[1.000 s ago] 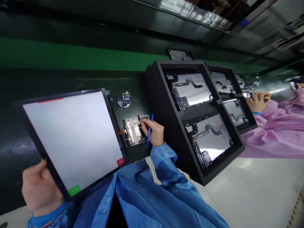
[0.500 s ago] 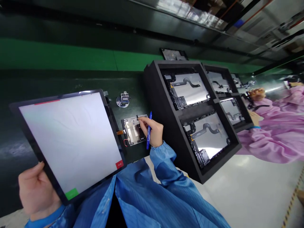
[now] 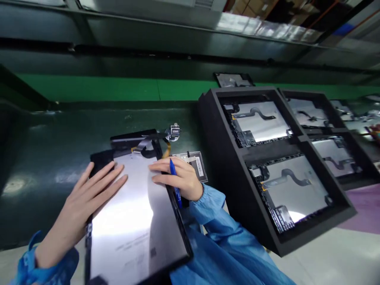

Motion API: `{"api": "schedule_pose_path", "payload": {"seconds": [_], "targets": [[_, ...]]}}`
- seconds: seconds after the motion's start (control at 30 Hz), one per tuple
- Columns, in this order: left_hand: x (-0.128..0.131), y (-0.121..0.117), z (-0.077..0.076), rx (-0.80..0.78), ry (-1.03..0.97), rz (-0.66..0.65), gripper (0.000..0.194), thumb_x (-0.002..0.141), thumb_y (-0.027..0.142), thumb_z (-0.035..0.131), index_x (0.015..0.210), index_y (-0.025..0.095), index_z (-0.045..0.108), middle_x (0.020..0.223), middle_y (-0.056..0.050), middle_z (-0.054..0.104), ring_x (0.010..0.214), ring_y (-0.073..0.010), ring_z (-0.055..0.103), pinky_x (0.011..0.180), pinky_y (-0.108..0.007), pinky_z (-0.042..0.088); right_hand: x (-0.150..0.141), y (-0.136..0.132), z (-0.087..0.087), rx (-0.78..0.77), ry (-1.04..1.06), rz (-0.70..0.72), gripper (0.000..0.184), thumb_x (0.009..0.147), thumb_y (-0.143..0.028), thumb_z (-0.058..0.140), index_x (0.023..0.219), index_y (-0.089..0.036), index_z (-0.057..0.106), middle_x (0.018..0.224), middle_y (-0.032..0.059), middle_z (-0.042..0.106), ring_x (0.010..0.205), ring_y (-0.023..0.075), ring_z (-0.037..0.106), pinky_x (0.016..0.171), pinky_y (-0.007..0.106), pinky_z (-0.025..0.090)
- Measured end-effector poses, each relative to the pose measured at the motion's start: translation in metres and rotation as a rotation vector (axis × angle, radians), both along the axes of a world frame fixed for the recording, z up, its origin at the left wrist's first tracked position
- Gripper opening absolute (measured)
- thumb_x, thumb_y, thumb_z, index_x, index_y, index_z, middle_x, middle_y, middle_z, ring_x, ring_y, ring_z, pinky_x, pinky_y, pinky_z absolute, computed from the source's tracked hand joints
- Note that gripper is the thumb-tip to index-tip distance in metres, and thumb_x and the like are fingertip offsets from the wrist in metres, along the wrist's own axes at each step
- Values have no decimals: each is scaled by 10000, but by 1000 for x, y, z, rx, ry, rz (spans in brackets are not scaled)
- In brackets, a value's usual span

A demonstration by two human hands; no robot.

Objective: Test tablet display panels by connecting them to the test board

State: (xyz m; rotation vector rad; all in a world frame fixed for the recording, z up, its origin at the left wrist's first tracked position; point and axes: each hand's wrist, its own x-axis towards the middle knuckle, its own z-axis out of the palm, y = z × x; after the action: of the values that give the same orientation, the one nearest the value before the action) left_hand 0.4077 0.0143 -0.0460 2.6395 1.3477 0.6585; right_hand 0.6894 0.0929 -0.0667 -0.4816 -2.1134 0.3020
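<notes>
A tablet-size display panel (image 3: 133, 241) lies with its silvery back up in front of me, black frame along its edges. My left hand (image 3: 78, 206) rests flat on its left side, fingers stretched out and apart. At its right edge, my right hand (image 3: 184, 178) touches the panel with its fingertips and keeps a blue pen (image 3: 175, 186) tucked between its fingers. Flat ribbon cables (image 3: 142, 145) cross the panel's far end. Partly hidden behind my right hand is a small circuit board unit (image 3: 199, 164) with a white label. A metal tally counter (image 3: 174, 132) stands just beyond.
To the right, a large black foam tray (image 3: 224, 178) holds several display panels (image 3: 258, 118) in compartments. Another panel (image 3: 233, 80) lies behind the tray. The dark green bench (image 3: 59, 134) stretches left, with a bright green strip (image 3: 118, 89) along its back.
The panel has turned over from its lit white screen to its silvery back. My left hand has gone from gripping its corner to lying flat; my right hand has left the circuit board for the panel's edge.
</notes>
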Motion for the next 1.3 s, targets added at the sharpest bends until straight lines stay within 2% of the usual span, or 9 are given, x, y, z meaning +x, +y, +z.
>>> {"api": "schedule_pose_path", "payload": {"seconds": [0.2,0.3,0.47,0.6,0.73,0.87,1.0,1.1,1.3], "targets": [[-13,14,-2,321,164,-95,683,931,-89,452,1562,136,319,1533,-181,432,1502,-272,270,1262,-537,129,3,13,-4,43,260,-437,705,820,-109,752,1441,-280,465,1372,90,586,1287,241,550,1058,401,505],[-17,22,-12,234,125,-112,700,954,-49,445,1582,210,279,1585,-143,361,1506,-264,259,1259,-538,142,11,17,1,-275,241,-308,712,873,-197,700,1506,-270,380,1359,92,615,1294,268,560,1111,476,462],[-20,35,-39,42,129,-68,670,1011,71,390,1603,321,200,1605,-110,342,1508,-297,242,1236,-623,125,24,12,6,-797,286,15,332,880,-347,716,1152,-224,569,850,5,692,758,162,687,763,305,562],[-26,36,-53,-5,189,-31,695,1000,48,326,1606,345,160,1639,-125,259,1504,-320,247,1215,-644,195,23,10,8,-944,387,182,317,878,-425,727,963,-207,512,769,-1,635,687,133,614,695,285,523],[-26,32,-35,-11,279,84,775,918,-42,204,1613,296,150,1662,-172,134,1519,-380,133,1155,-746,214,13,6,10,-906,364,110,247,898,-331,695,878,-209,482,795,7,633,697,123,595,673,262,494],[11,32,-6,-107,-37,105,537,986,99,401,1513,198,422,1522,-140,479,1474,-308,347,1229,-634,199,2,0,11,-878,253,98,195,920,-270,626,873,-221,443,823,-3,641,651,105,587,624,231,471],[59,41,2,-444,-508,112,179,921,291,606,1000,206,743,1027,-42,756,1066,-240,687,1158,-458,404,-5,-4,10,-788,141,77,165,935,-249,582,870,-224,432,859,4,650,689,111,607,675,241,482],[73,46,2,-713,-684,158,153,839,318,658,757,198,706,802,-39,726,890,-229,687,879,-343,536,-5,-4,9,-762,117,98,134,945,-236,570,899,-225,444,875,5,643,728,113,614,703,237,489],[79,46,10,-927,-902,144,253,798,322,678,654,186,518,635,13,523,564,-117,444,499,-231,356,-7,-5,5,-765,104,168,151,945,-225,580,912,-232,433,880,-3,643,743,110,627,698,227,496]]}}
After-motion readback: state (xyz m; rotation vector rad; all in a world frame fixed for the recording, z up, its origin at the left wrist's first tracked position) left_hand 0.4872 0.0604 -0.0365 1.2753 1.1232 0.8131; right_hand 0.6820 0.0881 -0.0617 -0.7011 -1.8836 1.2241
